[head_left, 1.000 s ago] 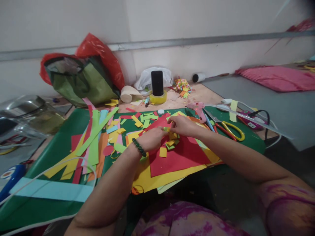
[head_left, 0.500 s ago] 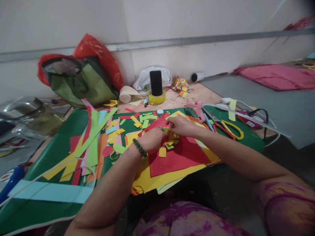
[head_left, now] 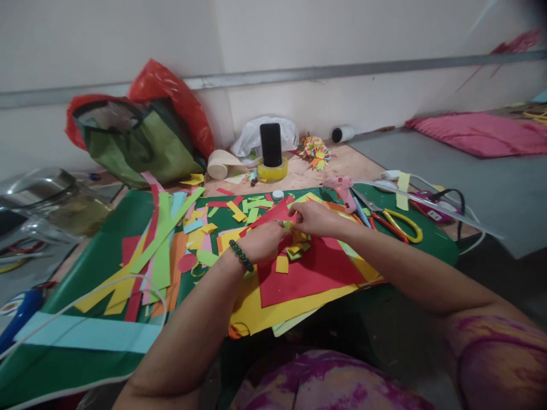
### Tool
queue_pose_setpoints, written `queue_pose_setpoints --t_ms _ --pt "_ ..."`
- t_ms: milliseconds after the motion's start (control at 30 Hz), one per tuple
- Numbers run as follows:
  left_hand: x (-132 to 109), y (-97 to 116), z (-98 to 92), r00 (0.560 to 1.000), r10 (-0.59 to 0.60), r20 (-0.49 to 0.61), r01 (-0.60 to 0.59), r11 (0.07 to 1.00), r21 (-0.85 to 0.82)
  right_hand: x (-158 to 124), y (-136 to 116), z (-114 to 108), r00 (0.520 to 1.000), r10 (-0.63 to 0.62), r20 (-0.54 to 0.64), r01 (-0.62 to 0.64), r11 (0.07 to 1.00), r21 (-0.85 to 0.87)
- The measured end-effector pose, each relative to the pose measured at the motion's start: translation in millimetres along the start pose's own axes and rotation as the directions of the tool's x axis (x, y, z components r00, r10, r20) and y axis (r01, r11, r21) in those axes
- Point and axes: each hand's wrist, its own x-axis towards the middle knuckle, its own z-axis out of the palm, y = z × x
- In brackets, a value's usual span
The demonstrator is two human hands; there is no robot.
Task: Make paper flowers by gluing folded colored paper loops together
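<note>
My left hand (head_left: pixel 265 240), with a green bead bracelet on its wrist, and my right hand (head_left: pixel 315 218) meet over a red paper sheet (head_left: pixel 314 270). Both hands are closed in a pinch on a small folded piece of coloured paper (head_left: pixel 289 224) held between them. Small yellow and green folded paper pieces (head_left: pixel 294 250) lie on the red sheet just under the hands. The red sheet rests on yellow sheets (head_left: pixel 273 310) on a green mat (head_left: pixel 106 250).
Paper strips (head_left: pixel 164 239) lie scattered left of the hands. A pink glue gun (head_left: pixel 345 191), yellow-handled scissors (head_left: pixel 401 225) and cables (head_left: pixel 444 202) are at the right. A phone (head_left: pixel 270 144) stands on a tape roll (head_left: pixel 273 169) at the back, beside a green and red bag (head_left: pixel 141 136).
The view shifted slightly. Both hands stay at the same spot, working the small paper piece with their fingers.
</note>
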Motion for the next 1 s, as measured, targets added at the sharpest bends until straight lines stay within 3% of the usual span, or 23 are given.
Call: queue_pose_setpoints --t_ms 233,433,567,700,1000 --pt "-1.6 3.9 -2.8 1.000 -0.013 0.014 0.013 1.000 -0.011 0.0 1.5 0.6 1.000 0.022 0.015 -0.021 0.999 -0.044" --pt "-2.9 4.5 -4.2 1.000 -0.010 0.021 0.010 1.000 0.003 0.4 10.2 -6.3 0.990 0.040 -0.137 -0.036 0.999 0.034" --pt "-4.1 5.4 -6.3 1.000 -0.004 0.027 0.004 1.000 -0.005 -8.0 11.0 -13.5 0.984 -0.044 -0.174 0.048 0.999 0.015" --pt "-3.3 6.0 -6.4 0.999 -0.010 0.032 0.010 1.000 0.006 -19.9 6.1 -13.5 0.989 -0.125 -0.082 0.115 0.986 -0.125" --pt "-1.2 1.8 0.1 1.000 0.000 0.008 -0.001 1.000 0.027 -27.0 -8.1 -3.1 0.987 -0.117 0.109 0.148 0.929 -0.338"
